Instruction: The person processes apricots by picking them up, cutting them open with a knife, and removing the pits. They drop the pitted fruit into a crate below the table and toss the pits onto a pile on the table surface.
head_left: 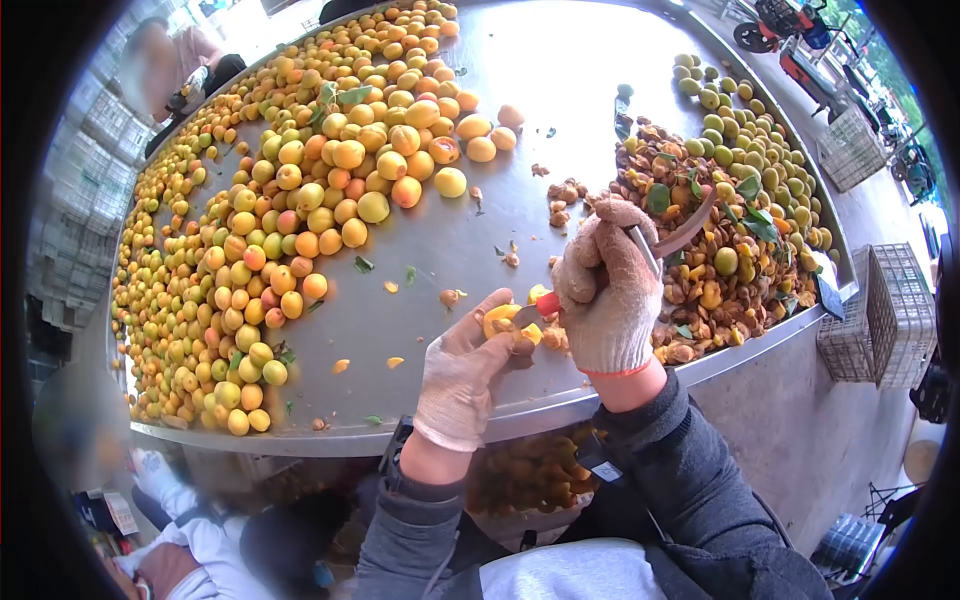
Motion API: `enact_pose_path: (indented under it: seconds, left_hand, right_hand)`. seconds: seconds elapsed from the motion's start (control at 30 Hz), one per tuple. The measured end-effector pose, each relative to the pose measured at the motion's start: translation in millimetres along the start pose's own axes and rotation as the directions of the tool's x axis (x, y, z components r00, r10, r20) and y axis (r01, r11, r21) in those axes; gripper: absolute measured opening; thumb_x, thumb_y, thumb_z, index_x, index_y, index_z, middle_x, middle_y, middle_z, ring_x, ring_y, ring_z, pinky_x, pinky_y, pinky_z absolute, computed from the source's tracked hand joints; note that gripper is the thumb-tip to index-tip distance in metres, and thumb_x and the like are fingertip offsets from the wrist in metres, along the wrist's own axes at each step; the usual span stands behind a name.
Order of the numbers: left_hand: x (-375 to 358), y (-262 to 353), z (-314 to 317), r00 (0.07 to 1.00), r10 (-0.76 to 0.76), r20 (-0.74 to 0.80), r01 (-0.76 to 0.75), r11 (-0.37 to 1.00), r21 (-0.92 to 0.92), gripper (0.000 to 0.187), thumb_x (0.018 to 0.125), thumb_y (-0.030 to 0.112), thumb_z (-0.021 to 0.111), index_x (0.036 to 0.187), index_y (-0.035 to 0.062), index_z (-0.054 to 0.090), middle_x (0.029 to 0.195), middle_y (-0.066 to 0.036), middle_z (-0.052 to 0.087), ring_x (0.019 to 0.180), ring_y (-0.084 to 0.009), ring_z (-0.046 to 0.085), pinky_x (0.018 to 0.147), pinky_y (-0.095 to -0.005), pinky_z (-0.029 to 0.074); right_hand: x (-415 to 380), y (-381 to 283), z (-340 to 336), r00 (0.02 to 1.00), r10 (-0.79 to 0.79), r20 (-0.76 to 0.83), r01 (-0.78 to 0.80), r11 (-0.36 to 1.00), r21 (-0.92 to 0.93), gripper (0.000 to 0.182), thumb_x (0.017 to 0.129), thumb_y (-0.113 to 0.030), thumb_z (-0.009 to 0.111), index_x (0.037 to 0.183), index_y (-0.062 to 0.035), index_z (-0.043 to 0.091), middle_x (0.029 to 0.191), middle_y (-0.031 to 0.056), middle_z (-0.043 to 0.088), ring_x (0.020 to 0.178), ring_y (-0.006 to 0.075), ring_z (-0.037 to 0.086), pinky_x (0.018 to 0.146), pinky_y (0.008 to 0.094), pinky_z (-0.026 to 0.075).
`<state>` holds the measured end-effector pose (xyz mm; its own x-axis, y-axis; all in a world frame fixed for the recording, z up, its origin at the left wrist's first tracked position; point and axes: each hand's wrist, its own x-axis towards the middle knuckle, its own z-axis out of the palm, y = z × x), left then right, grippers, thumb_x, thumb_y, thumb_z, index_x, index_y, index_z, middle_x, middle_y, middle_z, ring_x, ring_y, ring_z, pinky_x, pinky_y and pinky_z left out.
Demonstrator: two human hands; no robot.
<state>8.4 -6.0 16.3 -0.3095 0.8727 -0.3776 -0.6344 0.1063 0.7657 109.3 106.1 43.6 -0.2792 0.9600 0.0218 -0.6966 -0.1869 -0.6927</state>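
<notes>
- Metal worktop (490, 255): it carries the heaps.
- Whole yellow-orange fruits (290, 180): wide heap at left.
- Brown-yellow pieces (715, 270): smaller heap at right.
- Right gloved hand (612, 290): its grip is closed around the red-handled knife (546, 303).
- Left gloved hand (462, 370): its grip pinches the cut fruit (498, 317).
- Cut fruit: above the worktop, touching the knife's blade.

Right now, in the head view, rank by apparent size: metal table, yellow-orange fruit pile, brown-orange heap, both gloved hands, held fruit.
1. Metal table
2. Yellow-orange fruit pile
3. Brown-orange heap
4. Left gloved hand and right gloved hand: too alike to rank
5. Held fruit, partly covered by fingers
</notes>
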Motion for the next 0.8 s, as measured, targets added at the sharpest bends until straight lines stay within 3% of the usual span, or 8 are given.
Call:
enact_pose_path:
  seconds: [0.2, 0.3, 0.37, 0.5, 0.6, 0.67, 0.73, 0.8]
  left_hand:
    - [-3.4, 4.7, -1.2, 0.994, -0.002, 0.107, 0.018, 0.989, -0.150, 0.045, 0.089, -0.003, 0.058, 0.133, -0.0046, 0.049, 0.110, -0.011, 0.063, 0.086, -0.0161, 0.066, 0.080, -0.0290, 0.057]
    - [-3.4, 2.3, 6.6, 0.997, 0.041, 0.059, -0.040, 0.999, -0.014, 0.045, 0.089, -0.004, 0.057, 0.133, -0.0049, 0.049, 0.111, -0.011, 0.063, 0.087, -0.0140, 0.065, 0.079, -0.0266, 0.056]
    - [-2.5, -2.9, 15.6, 0.961, 0.266, -0.076, -0.225, 0.912, 0.343, 0.046, 0.088, -0.005, 0.057, 0.133, -0.0060, 0.049, 0.110, -0.011, 0.064, 0.087, -0.0116, 0.064, 0.078, -0.0237, 0.054]
    - [1.2, -11.0, 8.4, 0.872, 0.487, 0.052, -0.413, 0.674, 0.612, 0.046, 0.088, -0.006, 0.056, 0.134, -0.0065, 0.049, 0.109, -0.011, 0.064, 0.086, -0.0102, 0.063, 0.076, -0.0219, 0.052]
    - [-3.8, 4.4, 12.5, 0.958, 0.285, 0.022, -0.255, 0.819, 0.514, 0.047, 0.087, -0.007, 0.055, 0.133, -0.0054, 0.050, 0.108, -0.011, 0.064, 0.084, -0.0122, 0.064, 0.077, -0.0242, 0.054]
    - [-1.2, 1.9, 5.2, 0.996, 0.061, 0.063, -0.065, 0.996, 0.061, 0.048, 0.086, -0.009, 0.055, 0.133, -0.0044, 0.050, 0.106, -0.011, 0.064, 0.083, -0.0140, 0.065, 0.077, -0.0264, 0.055]
    - [-1.3, 1.2, 10.5, 0.999, 0.032, 0.041, -0.033, 0.999, 0.031, 0.048, 0.086, -0.010, 0.055, 0.134, -0.0048, 0.049, 0.106, -0.011, 0.064, 0.082, -0.0147, 0.065, 0.077, -0.0272, 0.055]
    - [-0.6, -0.8, 12.3, 1.000, -0.008, 0.020, 0.008, 1.000, 0.002, 0.049, 0.086, -0.010, 0.054, 0.134, -0.0051, 0.048, 0.105, -0.011, 0.064, 0.082, -0.0154, 0.066, 0.077, -0.0280, 0.056]
  right_hand:
    - [12.0, 4.6, -15.2, 0.977, 0.198, -0.075, -0.166, 0.937, 0.308, 0.017, 0.097, -0.006, 0.043, 0.108, -0.0088, 0.056, 0.069, 0.0000, 0.043, 0.049, 0.0091, 0.035, 0.043, 0.0231, 0.028]
    - [13.9, 10.1, -19.4, 0.959, 0.243, -0.145, -0.176, 0.914, 0.366, 0.016, 0.098, -0.007, 0.042, 0.109, -0.0105, 0.054, 0.070, 0.0001, 0.042, 0.050, 0.0097, 0.035, 0.044, 0.0230, 0.029]
    - [13.8, 12.7, -15.4, 0.936, 0.281, -0.211, -0.185, 0.905, 0.384, 0.012, 0.098, -0.010, 0.045, 0.106, -0.0116, 0.054, 0.069, -0.0011, 0.041, 0.049, 0.0086, 0.034, 0.043, 0.0220, 0.029]
    - [15.7, 11.9, -17.0, 0.888, 0.371, -0.273, -0.225, 0.866, 0.446, 0.007, 0.099, -0.012, 0.047, 0.104, -0.0130, 0.053, 0.066, -0.0021, 0.038, 0.046, 0.0072, 0.031, 0.040, 0.0203, 0.029]
    - [17.2, 13.1, -28.7, 0.891, 0.405, -0.207, -0.257, 0.824, 0.505, 0.009, 0.099, -0.012, 0.046, 0.105, -0.0130, 0.053, 0.068, -0.0018, 0.039, 0.048, 0.0074, 0.032, 0.041, 0.0207, 0.029]
    - [17.2, 17.5, -36.0, 0.899, 0.408, -0.158, -0.271, 0.802, 0.532, 0.012, 0.098, -0.011, 0.045, 0.107, -0.0127, 0.053, 0.069, -0.0016, 0.041, 0.049, 0.0079, 0.033, 0.043, 0.0212, 0.029]
    - [15.5, 18.8, -32.8, 0.882, 0.471, -0.025, -0.354, 0.695, 0.626, 0.011, 0.099, -0.011, 0.045, 0.104, -0.0128, 0.054, 0.069, -0.0020, 0.041, 0.049, 0.0072, 0.033, 0.042, 0.0198, 0.029]
    - [14.2, 14.9, -23.3, 0.870, 0.479, -0.115, -0.315, 0.721, 0.618, 0.010, 0.100, -0.014, 0.045, 0.107, -0.0126, 0.053, 0.067, -0.0025, 0.038, 0.047, 0.0062, 0.033, 0.040, 0.0196, 0.030]
